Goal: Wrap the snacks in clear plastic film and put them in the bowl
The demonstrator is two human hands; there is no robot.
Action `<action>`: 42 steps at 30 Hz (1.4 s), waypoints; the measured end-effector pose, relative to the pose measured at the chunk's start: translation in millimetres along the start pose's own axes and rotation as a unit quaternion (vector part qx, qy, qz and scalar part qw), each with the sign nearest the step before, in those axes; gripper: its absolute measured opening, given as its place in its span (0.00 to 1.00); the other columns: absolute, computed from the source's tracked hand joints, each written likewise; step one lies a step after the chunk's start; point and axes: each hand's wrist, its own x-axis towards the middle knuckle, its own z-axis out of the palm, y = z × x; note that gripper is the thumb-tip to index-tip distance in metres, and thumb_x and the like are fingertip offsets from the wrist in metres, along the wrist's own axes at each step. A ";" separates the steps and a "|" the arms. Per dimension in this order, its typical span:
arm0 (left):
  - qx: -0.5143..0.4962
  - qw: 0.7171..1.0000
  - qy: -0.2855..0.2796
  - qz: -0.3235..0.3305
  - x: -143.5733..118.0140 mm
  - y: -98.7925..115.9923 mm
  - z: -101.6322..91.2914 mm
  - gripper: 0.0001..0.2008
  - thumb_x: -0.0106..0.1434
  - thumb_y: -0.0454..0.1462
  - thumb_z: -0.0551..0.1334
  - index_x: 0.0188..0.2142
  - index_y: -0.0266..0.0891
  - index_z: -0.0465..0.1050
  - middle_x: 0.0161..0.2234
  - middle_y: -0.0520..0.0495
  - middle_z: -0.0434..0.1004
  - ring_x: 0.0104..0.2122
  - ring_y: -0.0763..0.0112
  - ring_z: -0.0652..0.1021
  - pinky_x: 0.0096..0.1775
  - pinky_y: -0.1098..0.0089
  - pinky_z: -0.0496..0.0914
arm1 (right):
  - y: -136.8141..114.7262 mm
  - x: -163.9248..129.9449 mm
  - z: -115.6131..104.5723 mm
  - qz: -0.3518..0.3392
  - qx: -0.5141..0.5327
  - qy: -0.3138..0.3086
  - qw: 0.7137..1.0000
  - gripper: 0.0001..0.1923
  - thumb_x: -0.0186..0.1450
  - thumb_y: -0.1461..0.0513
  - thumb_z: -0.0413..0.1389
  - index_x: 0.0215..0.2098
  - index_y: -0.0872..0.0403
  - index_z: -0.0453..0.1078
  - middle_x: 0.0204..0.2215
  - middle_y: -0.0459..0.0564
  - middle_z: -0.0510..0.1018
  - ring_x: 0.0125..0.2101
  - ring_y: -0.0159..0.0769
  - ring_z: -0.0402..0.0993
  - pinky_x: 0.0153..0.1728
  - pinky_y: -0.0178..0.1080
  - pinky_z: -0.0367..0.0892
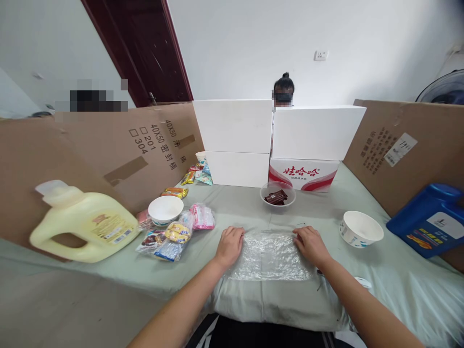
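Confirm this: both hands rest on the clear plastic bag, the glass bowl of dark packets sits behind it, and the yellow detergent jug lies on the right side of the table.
One detail is wrong. The head view shows the yellow detergent jug lying on the left side; the blue jug is on the right. The rest holds: left hand and right hand rest on the clear plastic bag, with the glass bowl of dark packets behind it.

A plastic bag (270, 255) lies between snack packets (174, 237) left and a paper bowl (361, 229) right.
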 end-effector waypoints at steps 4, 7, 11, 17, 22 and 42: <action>0.013 1.000 -0.001 0.011 2.4 -0.1 -3.1 0.09 0.65 0.29 0.53 0.38 0.39 0.70 0.35 0.46 0.76 0.39 0.61 0.72 0.43 0.61 0.65 | 0.1 0.7 0.1 -0.003 0.021 0.013 1.000 0.09 0.65 0.64 0.48 0.36 0.53 0.71 0.34 0.51 0.77 0.39 0.42 0.68 0.43 0.42 0.61; 0.022 1.000 -0.005 0.020 6.2 -1.1 -6.2 0.08 0.66 0.30 0.53 0.38 0.39 0.70 0.35 0.46 0.76 0.38 0.62 0.72 0.42 0.63 0.65 | 0.3 2.5 0.8 -0.003 0.046 0.029 0.999 0.10 0.65 0.63 0.46 0.35 0.53 0.69 0.34 0.51 0.76 0.38 0.39 0.69 0.42 0.40 0.63; 0.041 0.999 -0.011 0.033 8.9 -0.9 -8.5 0.08 0.66 0.30 0.53 0.37 0.39 0.71 0.33 0.47 0.75 0.37 0.63 0.72 0.40 0.64 0.65 | -1.1 3.1 2.2 0.005 0.073 0.054 0.996 0.10 0.65 0.63 0.45 0.35 0.53 0.68 0.33 0.51 0.76 0.38 0.39 0.69 0.42 0.40 0.65; 0.074 0.996 -0.017 0.047 5.4 1.4 -4.1 0.10 0.66 0.29 0.52 0.34 0.38 0.71 0.32 0.45 0.74 0.37 0.61 0.71 0.40 0.62 0.64 | -2.0 -2.6 6.5 0.014 0.105 0.092 0.990 0.10 0.64 0.62 0.46 0.38 0.53 0.69 0.33 0.52 0.77 0.38 0.41 0.70 0.43 0.43 0.66; 0.086 0.994 -0.026 0.065 0.1 1.5 4.8 0.11 0.65 0.27 0.52 0.36 0.38 0.72 0.34 0.45 0.75 0.37 0.61 0.71 0.41 0.62 0.66 | -2.3 -9.0 13.5 0.031 0.128 0.127 0.983 0.11 0.61 0.62 0.46 0.37 0.53 0.69 0.33 0.52 0.76 0.38 0.41 0.71 0.43 0.44 0.67; 0.116 0.987 -0.109 0.000 15.8 -2.3 2.2 0.12 0.63 0.25 0.51 0.35 0.40 0.70 0.34 0.46 0.73 0.32 0.65 0.74 0.35 0.67 0.67 | -12.7 12.7 37.6 0.194 0.019 0.070 0.978 0.15 0.65 0.67 0.42 0.43 0.54 0.68 0.41 0.55 0.75 0.35 0.37 0.73 0.34 0.37 0.64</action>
